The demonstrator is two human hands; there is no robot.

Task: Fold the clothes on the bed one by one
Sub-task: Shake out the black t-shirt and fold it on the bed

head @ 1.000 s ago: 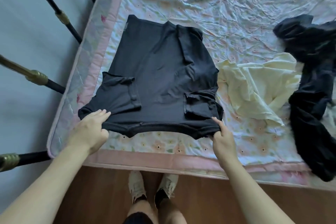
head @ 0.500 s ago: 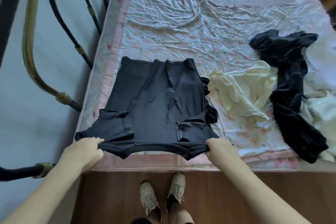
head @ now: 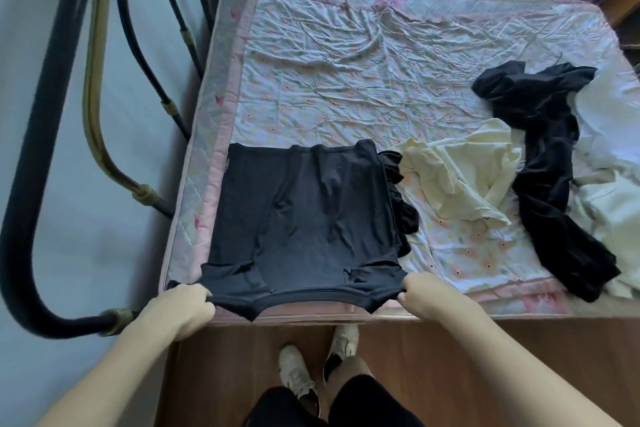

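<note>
Head view: left hand (head: 180, 308), right hand (head: 427, 293) fingers grip black shirt (head: 301, 218) corners on bed (head: 346, 80).

Both forearms are bare from the lower corners of the frame up to the left hand (head: 180, 310) and the right hand (head: 429, 295), with no sleeves, watch or rings showing on either. At the bottom centre of the frame the person wears dark shorts (head: 332, 406) that end above bare knees. Below the hands, on the feet, are pale cream lace-up shoes (head: 298, 373) worn with dark socks.
</note>
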